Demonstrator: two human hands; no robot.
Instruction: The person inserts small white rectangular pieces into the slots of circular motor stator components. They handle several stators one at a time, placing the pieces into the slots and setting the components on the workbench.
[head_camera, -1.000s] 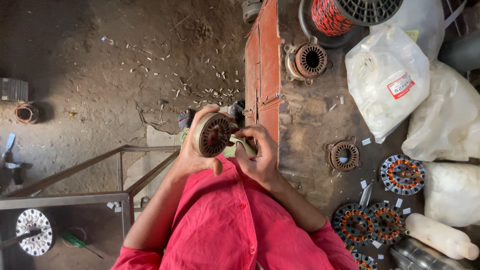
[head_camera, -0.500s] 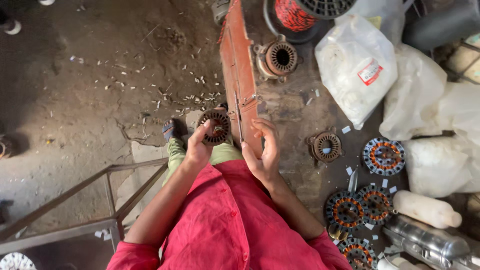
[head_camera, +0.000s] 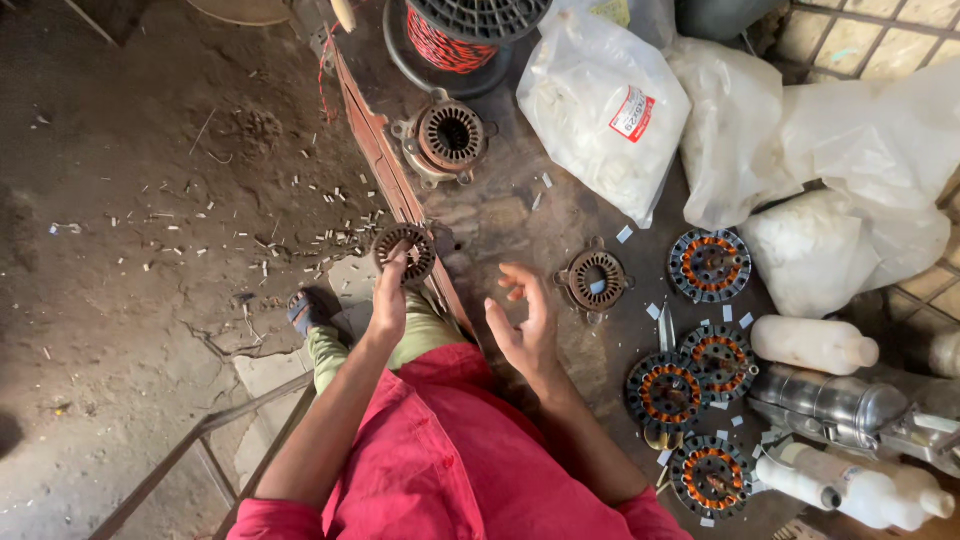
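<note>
At the bench's edge, the left hand (head_camera: 388, 300) pinches a bare motor core (head_camera: 405, 252) over the dirt floor (head_camera: 130, 250) while the right hand (head_camera: 525, 322) hovers open and empty, so a loosened pinch could drop it.

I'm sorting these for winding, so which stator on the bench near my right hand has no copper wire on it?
The bare stator core just right of your open right hand. The four others farther right carry orange copper windings.

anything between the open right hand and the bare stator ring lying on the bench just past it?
Head view: nothing. Between the right hand and the bare stator ring there is only dark bench top. The left hand holds another stator core.
</note>
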